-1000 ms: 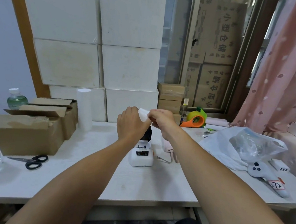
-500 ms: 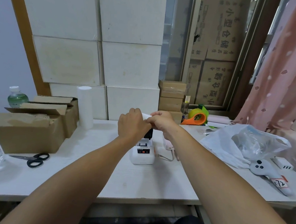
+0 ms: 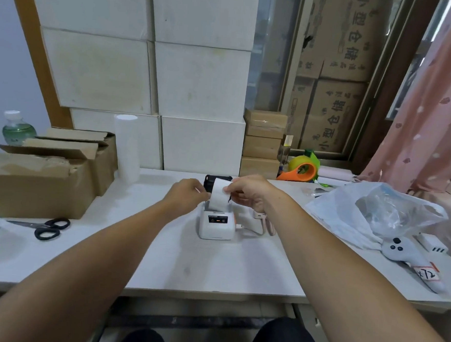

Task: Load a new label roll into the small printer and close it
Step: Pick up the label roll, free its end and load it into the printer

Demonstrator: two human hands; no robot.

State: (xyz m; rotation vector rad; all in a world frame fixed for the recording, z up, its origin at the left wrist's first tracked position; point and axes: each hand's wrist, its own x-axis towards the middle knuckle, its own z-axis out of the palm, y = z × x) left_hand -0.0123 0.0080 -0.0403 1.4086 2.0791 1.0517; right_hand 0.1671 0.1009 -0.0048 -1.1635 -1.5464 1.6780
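I see the small white printer [image 3: 216, 225] standing on the table [image 3: 185, 269], right in front of me, between my two arms. Its black lid [image 3: 216, 180] is tipped up and back, so the top is open.

The label roll [image 3: 219, 194] is in the open top of the printer. A strip of white paper stands up out of it, nearly straight up and leaning a little away from me. I cannot tell if the round part of the roll is sitting all the way down in its pocket, because the strip and my fingers hide it.

My left hand [image 3: 186, 196] is on the left side of the strip. Its fingers are curled in and pinch the left edge of the paper, low down by the printer's top. My right hand [image 3: 249, 194] is on the right side. Its thumb and first finger pinch the right edge a bit higher up, and the other fingers are loosely curled. Both hands touch the paper, one on each side, and they are about equally near.

I think the next move depends on this: the lid is behind the strip, away from me, and the strip must lie forward over the front edge, toward me, before the lid comes down. The lid is not shut yet.
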